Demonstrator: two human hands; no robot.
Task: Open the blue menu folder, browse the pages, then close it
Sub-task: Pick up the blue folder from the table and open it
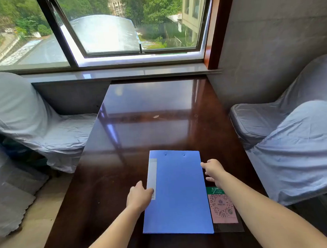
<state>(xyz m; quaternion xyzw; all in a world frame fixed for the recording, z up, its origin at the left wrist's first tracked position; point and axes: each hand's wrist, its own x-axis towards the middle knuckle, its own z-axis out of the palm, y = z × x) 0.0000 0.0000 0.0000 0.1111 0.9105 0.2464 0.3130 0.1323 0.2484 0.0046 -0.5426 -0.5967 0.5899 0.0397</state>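
The blue menu folder [179, 193] lies closed and flat on the dark wooden table [154, 113], near the front edge, with a white label strip along its left spine. My left hand [139, 196] rests against the folder's left edge, thumb on the label strip. My right hand [214, 170] touches the folder's right edge near its upper corner, fingers spread; neither hand lifts the cover.
A pink and green QR code card [223, 206] under clear plastic lies just right of the folder, partly under my right forearm. Cloth-covered chairs stand at the left [26, 119] and right [296, 136] of the table. A window sill [118, 72] runs behind.
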